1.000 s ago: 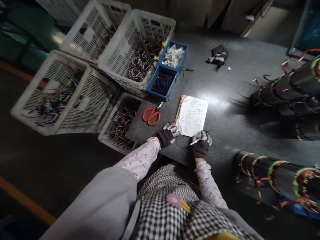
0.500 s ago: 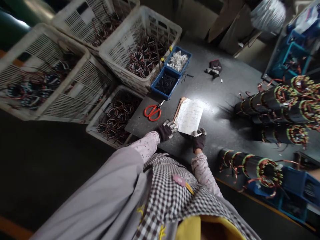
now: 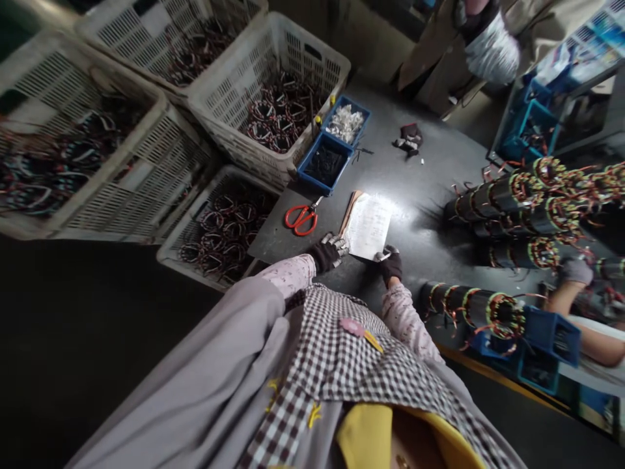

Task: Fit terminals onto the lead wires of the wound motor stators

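Note:
A notebook [image 3: 370, 226] with handwriting on its white page lies open on the dark grey table. My left hand [image 3: 330, 253], in a dark glove with pale fingertips, rests at its lower left edge with fingers stretched out. At the lower right corner of the page, my right hand [image 3: 390, 266] grips a white pen [image 3: 384, 257]. Its glove matches the left one, and some of its fingers are hidden. To the left of the notebook lie scissors [image 3: 301, 219] with red handles, touched by neither hand.
Crates [image 3: 288, 156] of wire coils stand left. Blue bins hold white pieces [image 3: 346, 122] and black pieces [image 3: 325, 163]. Wound cylinders [image 3: 502, 198] occupy the table's right side. A glove [image 3: 409, 138] lies farther back. A co-worker's gloved hand [image 3: 577, 270] is at right, another person's sleeve [image 3: 493, 52] at top.
The view has shifted a little, bringing in a co-worker's gloved hand and arm at right. The sleeve at top has moved left in view. My hands stay at the notebook.

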Demonstrator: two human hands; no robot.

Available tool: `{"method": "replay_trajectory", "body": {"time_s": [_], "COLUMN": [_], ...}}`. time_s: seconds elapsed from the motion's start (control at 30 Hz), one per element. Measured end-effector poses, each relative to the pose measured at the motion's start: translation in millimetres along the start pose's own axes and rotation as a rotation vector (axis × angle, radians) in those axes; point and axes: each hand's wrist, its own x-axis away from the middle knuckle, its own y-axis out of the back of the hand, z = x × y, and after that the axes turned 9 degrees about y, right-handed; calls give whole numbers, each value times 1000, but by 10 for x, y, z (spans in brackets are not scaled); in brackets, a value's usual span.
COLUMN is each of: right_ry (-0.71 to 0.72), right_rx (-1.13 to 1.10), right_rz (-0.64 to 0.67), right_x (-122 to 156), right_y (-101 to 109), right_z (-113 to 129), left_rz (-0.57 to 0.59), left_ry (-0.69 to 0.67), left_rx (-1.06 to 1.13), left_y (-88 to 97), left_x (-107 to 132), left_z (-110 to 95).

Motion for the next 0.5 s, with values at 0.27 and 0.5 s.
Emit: {"method": "replay_trajectory", "body": {"time_s": [0.27, 0.5], "right_ry": [-4, -2], "right_rx": [25, 54], "right_rz": [27, 35], "right_x": [46, 28], "right_y": [1, 14], "right_z": [84, 121], "left_rz": [15, 31], "left_ry": [14, 2], "left_rx": [22, 77], "left_y": [106, 149], "left_x": [31, 50], "left_z": [-40, -47]}}
